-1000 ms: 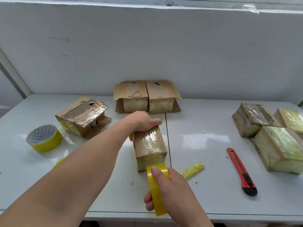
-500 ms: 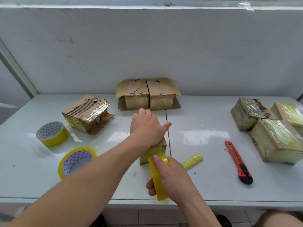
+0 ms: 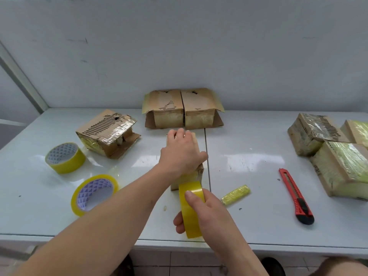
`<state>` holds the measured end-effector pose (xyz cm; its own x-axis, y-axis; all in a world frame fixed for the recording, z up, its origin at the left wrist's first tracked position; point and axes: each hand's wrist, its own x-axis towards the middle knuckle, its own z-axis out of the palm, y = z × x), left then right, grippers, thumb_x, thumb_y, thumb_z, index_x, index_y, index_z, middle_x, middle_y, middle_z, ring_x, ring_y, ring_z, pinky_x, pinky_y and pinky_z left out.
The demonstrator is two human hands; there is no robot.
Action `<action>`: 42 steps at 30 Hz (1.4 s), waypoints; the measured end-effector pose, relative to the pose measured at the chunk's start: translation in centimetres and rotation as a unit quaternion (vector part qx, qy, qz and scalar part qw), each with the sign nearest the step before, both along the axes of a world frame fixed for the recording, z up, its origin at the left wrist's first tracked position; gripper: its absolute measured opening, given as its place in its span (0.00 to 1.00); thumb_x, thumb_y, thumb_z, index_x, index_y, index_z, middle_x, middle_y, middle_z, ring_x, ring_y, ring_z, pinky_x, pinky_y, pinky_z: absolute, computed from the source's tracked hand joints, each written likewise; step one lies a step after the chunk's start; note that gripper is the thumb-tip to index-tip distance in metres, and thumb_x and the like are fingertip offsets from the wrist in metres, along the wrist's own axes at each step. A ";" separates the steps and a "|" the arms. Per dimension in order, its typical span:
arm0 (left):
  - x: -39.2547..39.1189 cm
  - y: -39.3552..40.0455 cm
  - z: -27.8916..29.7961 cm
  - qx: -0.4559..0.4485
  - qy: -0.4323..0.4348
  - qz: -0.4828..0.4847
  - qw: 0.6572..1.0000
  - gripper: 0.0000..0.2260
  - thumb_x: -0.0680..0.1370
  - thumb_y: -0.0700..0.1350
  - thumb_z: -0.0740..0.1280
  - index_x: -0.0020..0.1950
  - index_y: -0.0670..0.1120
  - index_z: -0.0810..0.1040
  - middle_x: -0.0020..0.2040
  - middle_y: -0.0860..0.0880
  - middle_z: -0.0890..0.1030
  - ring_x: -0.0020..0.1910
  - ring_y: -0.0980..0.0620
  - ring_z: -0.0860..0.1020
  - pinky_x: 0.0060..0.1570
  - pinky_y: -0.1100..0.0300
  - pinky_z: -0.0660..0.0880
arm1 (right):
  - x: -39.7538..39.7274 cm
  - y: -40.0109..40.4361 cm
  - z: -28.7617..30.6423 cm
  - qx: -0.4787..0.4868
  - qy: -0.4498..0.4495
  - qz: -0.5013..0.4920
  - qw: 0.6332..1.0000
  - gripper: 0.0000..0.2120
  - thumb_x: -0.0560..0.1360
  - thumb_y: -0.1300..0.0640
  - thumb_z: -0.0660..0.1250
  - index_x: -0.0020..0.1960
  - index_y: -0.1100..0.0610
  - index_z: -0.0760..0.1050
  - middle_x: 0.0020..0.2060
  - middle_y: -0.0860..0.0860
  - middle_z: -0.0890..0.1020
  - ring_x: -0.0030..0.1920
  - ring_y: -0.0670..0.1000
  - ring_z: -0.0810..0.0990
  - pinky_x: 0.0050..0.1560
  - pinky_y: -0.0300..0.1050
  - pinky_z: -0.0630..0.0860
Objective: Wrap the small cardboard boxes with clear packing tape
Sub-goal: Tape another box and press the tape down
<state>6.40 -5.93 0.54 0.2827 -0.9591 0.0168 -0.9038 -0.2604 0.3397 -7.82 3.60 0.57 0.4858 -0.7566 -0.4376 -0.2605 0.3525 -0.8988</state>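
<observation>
Though one held, three tape rolls

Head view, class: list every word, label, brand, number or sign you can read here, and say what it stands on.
No text can be read.
Black marks on the two cardboard boxes at the back: broken print, unreadable.
Dark stripes on the torn box: exposed corrugation, not writing.
Tape roll cores: triangle pattern only.
Red utility knife: no legible marking.
</observation>
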 end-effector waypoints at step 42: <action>-3.6 10.5 -0.2 0.001 0.586 0.269 0.765 0.09 0.82 0.51 0.63 0.57 0.48 0.74 0.50 0.43 0.77 0.47 0.45 0.77 0.46 0.52 0.75 | -6.2 -4.3 -5.2 -0.372 0.469 0.072 0.798 0.22 0.82 0.59 0.58 0.73 0.44 0.69 0.71 0.44 0.71 0.69 0.53 0.67 0.64 0.48 0.66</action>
<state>2.77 4.60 0.37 0.4557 -0.6984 -0.5519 0.2584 -0.4895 0.8328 -14.01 -0.73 -4.62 0.3133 -0.9425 -0.1161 -0.9314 -0.2811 -0.2313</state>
